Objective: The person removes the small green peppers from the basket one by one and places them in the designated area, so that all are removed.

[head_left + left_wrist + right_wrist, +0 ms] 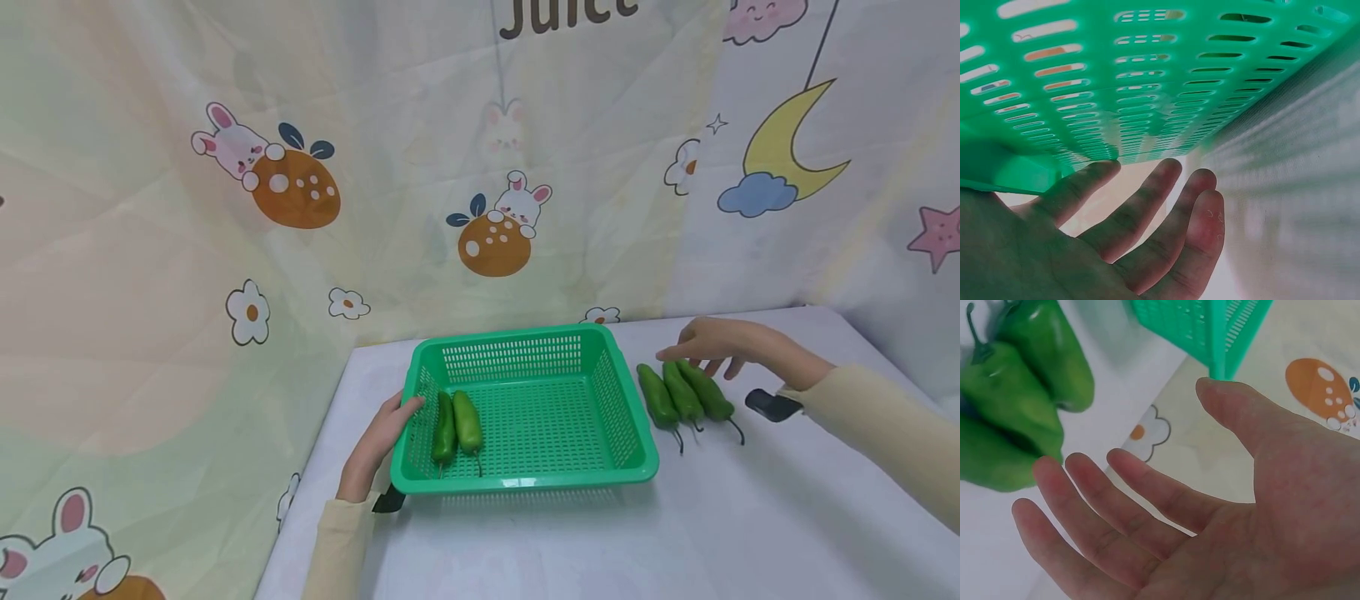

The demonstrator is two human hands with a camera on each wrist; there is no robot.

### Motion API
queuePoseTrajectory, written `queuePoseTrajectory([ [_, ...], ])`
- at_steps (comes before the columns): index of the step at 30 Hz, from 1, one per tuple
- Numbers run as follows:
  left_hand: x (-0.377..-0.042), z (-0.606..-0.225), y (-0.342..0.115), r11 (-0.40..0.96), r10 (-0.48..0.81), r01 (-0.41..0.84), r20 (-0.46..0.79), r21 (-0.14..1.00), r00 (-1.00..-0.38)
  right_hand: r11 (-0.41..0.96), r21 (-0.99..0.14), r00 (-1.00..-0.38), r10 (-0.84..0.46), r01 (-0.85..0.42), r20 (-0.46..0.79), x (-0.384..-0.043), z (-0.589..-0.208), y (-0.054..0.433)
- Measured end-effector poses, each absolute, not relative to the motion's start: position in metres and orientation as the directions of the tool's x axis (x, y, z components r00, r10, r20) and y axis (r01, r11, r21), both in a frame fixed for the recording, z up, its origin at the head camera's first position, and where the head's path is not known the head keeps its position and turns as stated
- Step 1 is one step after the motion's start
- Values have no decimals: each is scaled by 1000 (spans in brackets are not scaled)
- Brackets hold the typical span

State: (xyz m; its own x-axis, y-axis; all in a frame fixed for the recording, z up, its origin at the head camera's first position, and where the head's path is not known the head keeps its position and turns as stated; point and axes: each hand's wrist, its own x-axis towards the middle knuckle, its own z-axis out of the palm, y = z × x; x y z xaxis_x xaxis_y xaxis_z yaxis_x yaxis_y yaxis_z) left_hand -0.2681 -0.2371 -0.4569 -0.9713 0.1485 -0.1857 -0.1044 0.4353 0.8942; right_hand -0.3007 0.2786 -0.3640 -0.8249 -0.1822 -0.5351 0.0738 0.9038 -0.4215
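A green plastic basket (525, 482) stands on the table, with two long green peppers (468, 421) side by side at its left end. My left hand (378, 433) holds the basket's left side, thumb over the rim and fingers outside along the slotted wall (1141, 94). To the right of the basket lie three green peppers (657, 396) in a close row, stems toward me. Over their far ends hovers my right hand (723, 340), palm down. In the right wrist view its fingers are spread and slightly bent, fingertips beside the peppers (1013, 394), holding nothing.
A white cloth (525, 550) covers the table. Behind and to the left hangs a printed curtain (405, 200) with rabbits, oranges and flowers, meeting the table's back edge. Each wrist carries a black camera mount (772, 405).
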Motion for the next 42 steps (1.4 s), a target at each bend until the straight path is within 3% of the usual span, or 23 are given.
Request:
queuePoseTrajectory([
  [10, -274, -473, -243, 441, 130, -94, -168, 892, -977, 911, -411, -831, -206, 29, -517, -303, -349, 253],
  [21, -256, -439, -235, 437, 169, -98, -189, 894, -967, 920, -390, -840, -232, -26, -490, -307, -335, 221],
  [42, -254, -433, -233, 434, 177, -92, -186, 896, -967, 918, -368, -832, -318, -149, -455, -309, -316, 168],
])
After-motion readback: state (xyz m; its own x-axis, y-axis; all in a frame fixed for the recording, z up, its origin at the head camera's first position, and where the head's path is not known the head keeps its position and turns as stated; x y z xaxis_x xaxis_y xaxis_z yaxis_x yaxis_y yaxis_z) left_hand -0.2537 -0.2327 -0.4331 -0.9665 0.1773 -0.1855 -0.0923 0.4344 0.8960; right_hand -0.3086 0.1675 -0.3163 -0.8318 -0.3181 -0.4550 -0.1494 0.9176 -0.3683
